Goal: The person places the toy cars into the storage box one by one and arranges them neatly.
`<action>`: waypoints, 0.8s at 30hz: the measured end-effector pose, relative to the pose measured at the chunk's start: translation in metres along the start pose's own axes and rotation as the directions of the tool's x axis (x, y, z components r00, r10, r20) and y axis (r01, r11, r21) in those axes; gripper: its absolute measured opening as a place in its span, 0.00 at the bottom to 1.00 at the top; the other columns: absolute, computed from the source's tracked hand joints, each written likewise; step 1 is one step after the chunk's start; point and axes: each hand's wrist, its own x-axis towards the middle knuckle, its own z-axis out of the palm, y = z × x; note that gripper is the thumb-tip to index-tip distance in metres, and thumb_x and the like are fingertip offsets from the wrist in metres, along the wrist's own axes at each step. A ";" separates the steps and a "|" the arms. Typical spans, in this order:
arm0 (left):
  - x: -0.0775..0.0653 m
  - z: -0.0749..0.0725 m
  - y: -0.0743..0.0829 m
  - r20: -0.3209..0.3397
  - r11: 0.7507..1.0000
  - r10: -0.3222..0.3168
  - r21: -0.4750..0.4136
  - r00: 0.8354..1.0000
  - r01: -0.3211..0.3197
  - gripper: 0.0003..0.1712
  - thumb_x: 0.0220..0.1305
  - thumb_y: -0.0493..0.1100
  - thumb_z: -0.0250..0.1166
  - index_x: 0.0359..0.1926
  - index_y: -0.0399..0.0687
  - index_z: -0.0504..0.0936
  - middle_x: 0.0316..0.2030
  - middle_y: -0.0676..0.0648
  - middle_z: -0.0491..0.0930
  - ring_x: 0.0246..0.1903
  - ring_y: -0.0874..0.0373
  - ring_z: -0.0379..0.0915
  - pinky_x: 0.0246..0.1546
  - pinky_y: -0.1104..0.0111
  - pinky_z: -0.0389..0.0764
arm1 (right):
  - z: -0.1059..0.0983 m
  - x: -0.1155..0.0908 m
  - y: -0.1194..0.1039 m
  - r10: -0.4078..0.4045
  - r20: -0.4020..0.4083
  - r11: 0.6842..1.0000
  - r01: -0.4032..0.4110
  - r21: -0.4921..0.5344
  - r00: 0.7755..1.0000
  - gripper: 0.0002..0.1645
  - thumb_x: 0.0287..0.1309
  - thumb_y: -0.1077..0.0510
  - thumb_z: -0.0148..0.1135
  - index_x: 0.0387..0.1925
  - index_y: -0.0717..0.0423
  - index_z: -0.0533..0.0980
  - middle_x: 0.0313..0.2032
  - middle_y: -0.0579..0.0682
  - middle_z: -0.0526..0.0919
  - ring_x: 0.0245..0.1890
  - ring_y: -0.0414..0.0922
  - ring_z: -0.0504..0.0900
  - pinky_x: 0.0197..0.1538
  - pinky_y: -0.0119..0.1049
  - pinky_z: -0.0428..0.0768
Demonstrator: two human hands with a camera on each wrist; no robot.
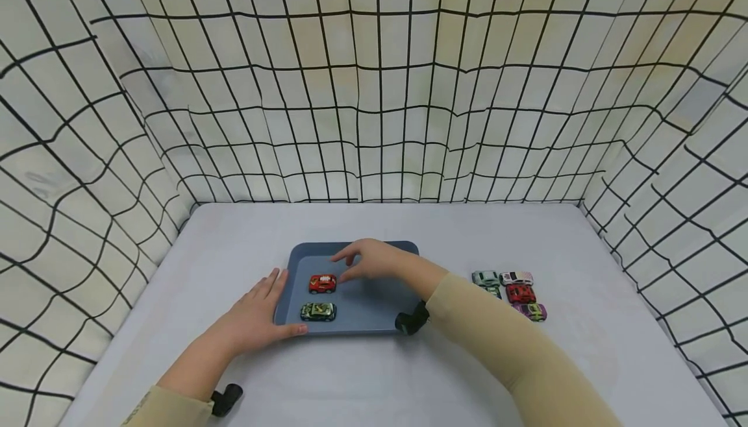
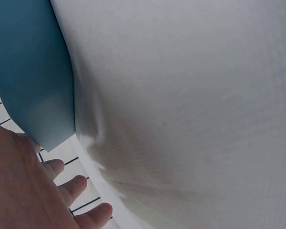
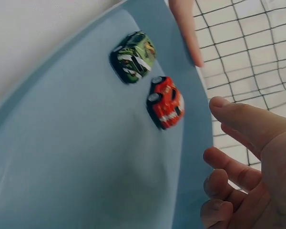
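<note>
A blue-grey tray (image 1: 374, 317) lies on the white table with two toy cars in it. The red toy car (image 1: 323, 283) stands in its left half, and the green camouflage toy car (image 1: 318, 311) is just in front of it. My left hand (image 1: 254, 313) rests against the tray's left edge, fingers straight and thumb at the front corner. Above the tray, my right hand (image 1: 374, 259) hovers just right of the red car, thumb and forefinger apart and holding nothing. In the right wrist view both cars show clearly, apart from the right hand's fingers.
Right of the tray, several toy cars stand in a cluster: a pale green car (image 1: 486, 278), a white and pink car (image 1: 517, 278), another red car (image 1: 521, 294) and a purple car (image 1: 530, 311). A black grid net (image 1: 380, 109) on pale walls surrounds the table.
</note>
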 end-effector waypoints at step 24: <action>0.001 0.002 -0.003 -0.012 1.000 0.015 0.003 1.000 -0.015 0.74 0.47 0.82 0.62 0.77 0.35 0.45 0.76 0.31 0.44 0.73 0.30 0.43 0.65 0.34 0.56 | -0.047 -0.103 0.064 0.042 -0.141 0.999 -0.039 0.028 0.989 0.28 0.59 0.50 0.71 0.61 0.47 0.79 0.49 0.52 0.80 0.33 0.45 0.71 0.32 0.38 0.74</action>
